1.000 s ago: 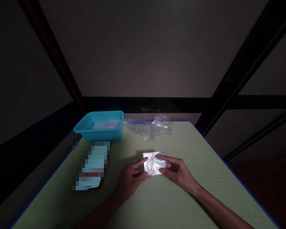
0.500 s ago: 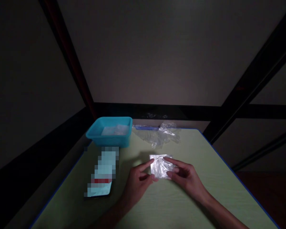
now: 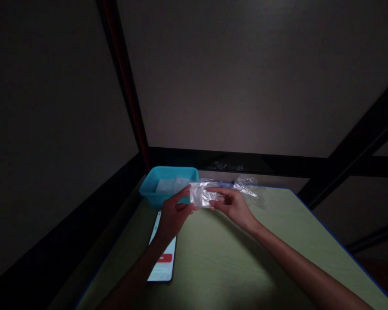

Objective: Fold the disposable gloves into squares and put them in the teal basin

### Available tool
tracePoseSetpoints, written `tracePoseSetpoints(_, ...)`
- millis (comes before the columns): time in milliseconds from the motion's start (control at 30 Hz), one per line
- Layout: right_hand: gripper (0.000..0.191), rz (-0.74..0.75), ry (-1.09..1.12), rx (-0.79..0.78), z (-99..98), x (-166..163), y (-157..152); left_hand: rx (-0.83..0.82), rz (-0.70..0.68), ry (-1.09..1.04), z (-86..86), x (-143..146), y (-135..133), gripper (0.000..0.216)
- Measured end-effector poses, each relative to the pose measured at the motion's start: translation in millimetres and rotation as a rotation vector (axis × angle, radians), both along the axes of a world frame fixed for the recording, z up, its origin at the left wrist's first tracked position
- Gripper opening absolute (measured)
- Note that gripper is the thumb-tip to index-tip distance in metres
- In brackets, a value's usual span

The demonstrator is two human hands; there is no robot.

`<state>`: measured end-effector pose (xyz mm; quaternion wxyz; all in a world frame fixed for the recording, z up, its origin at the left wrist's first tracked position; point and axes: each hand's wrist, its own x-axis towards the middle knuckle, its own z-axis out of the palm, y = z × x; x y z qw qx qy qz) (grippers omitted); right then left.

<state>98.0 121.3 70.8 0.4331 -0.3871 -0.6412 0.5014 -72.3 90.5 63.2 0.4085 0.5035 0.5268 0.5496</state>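
A small, shiny, clear plastic packet [image 3: 200,196] is held up between my two hands, above the table near the blue basin. My left hand [image 3: 174,215] grips its left edge, thumb below and fingers above. On the other side, my right hand [image 3: 231,206] pinches the right part of the packet between thumb and fingers. What the packet contains, if anything, I cannot make out. Beyond my left hand stands the blue plastic basin [image 3: 150,199], with pale flat packets [image 3: 164,185] inside; the held packet overlaps its right end in view.
A phone [image 3: 163,271] with a lit screen lies on the pale green table [image 3: 233,267], partly hidden by my left forearm. Crumpled clear plastic [image 3: 245,186] lies at the table's back edge. Dark-framed panels [image 3: 226,94] rise behind and beside the table.
Both hands have carried the plastic packet forward and to the left, up toward the basin. The view has turned slightly, so the basin and phone appear farther right.
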Motion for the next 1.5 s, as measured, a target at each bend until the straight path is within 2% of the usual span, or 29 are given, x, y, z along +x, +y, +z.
tracePoseSetpoints(133, 0.032, 0.0, -0.049, -0.004, 4.4, -28, 29, 0.049, 0.065, 0.075, -2.9, -24, 22, 0.058)
tracePoseSetpoints(200, 0.031, -0.004, -0.057, -0.001, 4.9, -39, 43, 0.078, 0.102, 0.143, -6.8, -34, 27, 0.053)
tracePoseSetpoints(367, 0.03, -0.001, -0.048, 0.011, 6.2, -52, 68, 0.172, 0.177, 0.344, -21.7, -42, 23, 0.025)
tracePoseSetpoints(467, 0.03, 0.019, -0.052, 0.022, 8.6, -56, 76, 0.239, 0.206, 0.415, -29.9, -39, 17, 0.018)
tracePoseSetpoints(700, 0.028, 0.068, -0.114, 0.029, 13.8, -83, 82, 0.461, 0.273, 0.651, -45.2, -35, 6, 0.018)
tracePoseSetpoints(800, 0.026, 0.089, -0.148, 0.021, 14.6, -101, 82, 0.496, 0.28, 0.731, -48.9, -36, 2, 0.019)
tracePoseSetpoints(1033, 0.026, 0.107, -0.249, 0.0, 7.0, -138, 84, 0.528, 0.282, 0.776, -50.3, -35, 0, 0.02)
tracePoseSetpoints(1300, 0.024, 0.142, -0.473, -0.033, -5.5, -144, 92, 0.655, 0.357, 0.822, -52.7, -34, 2, 0.023)
tracePoseSetpoints(1500, 0.03, 0.199, -0.66, -0.017, -2.8, -143, 91, 0.678, 0.369, 0.853, -51.8, -34, 3, 0.024)
